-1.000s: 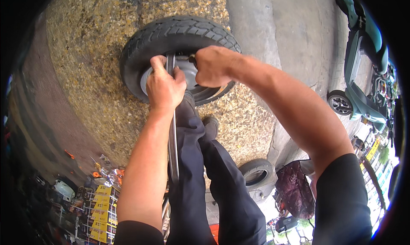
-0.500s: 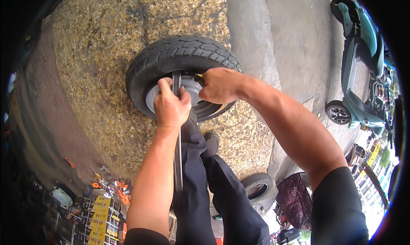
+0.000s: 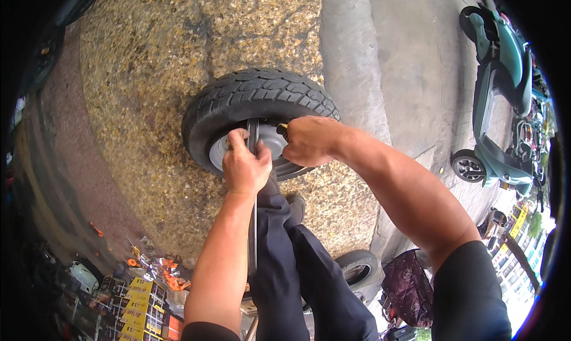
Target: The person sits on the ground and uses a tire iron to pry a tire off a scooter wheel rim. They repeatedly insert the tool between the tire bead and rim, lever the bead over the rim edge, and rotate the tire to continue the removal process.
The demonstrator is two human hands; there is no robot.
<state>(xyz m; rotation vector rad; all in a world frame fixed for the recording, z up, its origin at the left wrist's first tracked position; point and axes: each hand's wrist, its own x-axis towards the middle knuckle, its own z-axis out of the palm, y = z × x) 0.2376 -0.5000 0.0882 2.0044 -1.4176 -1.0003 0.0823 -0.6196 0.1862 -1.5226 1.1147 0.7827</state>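
Observation:
A thick black tyre on a silver wheel rim leans at a tilt in front of my legs. My left hand is closed round a long metal tyre lever. The lever's top end reaches in at the tyre's inner edge, and its shaft runs down along my trouser leg. On the right side of the rim, my right hand makes a fist round a yellow-and-black handle. Most of that tool is hidden by the fingers. One of my shoes stands just behind the wheel.
Another tyre lies by my legs at the right. A teal scooter is parked at far right, with a dark maroon cover nearer me. Yellow boxes and orange scraps sit at lower left.
Wheel, hands and lever appear slightly lower in the picture, as does much of the surrounding ground. Both hands keep the same grips.

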